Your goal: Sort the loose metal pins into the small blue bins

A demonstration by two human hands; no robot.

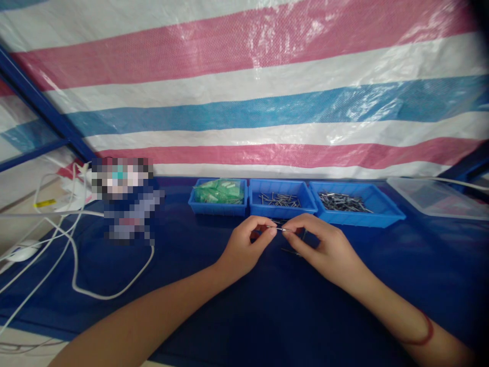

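landmark: middle bin (282, 210), the centre one of three blue bins in a row.

nearest item: blue cloth (237, 316) covering the table, both forearms lying over it. just in front of the middle bin, left hand (244, 244) and right hand (321, 244) meet fingertip to fingertip, each pinching one end of a thin metal pin (281, 230) held about level above the cloth. remaining fingers curled in. a loose pin (290, 251) lies on the cloth under the right hand.

handling, as judged: the pin looks very light, stiff, smooth and easy to drop; a thumb-and-forefinger pinch on the shank near each end suits it. points may prick.

containers: the middle bin holds a thin scatter of small pins (278, 200). left bin (217, 209), touching it, holds green packets (219, 191). right bin (359, 219), touching on the other side, holds a denser heap of dark pins (342, 202). clear tray (435, 199) well right of the middle bin; contents cannot be told.
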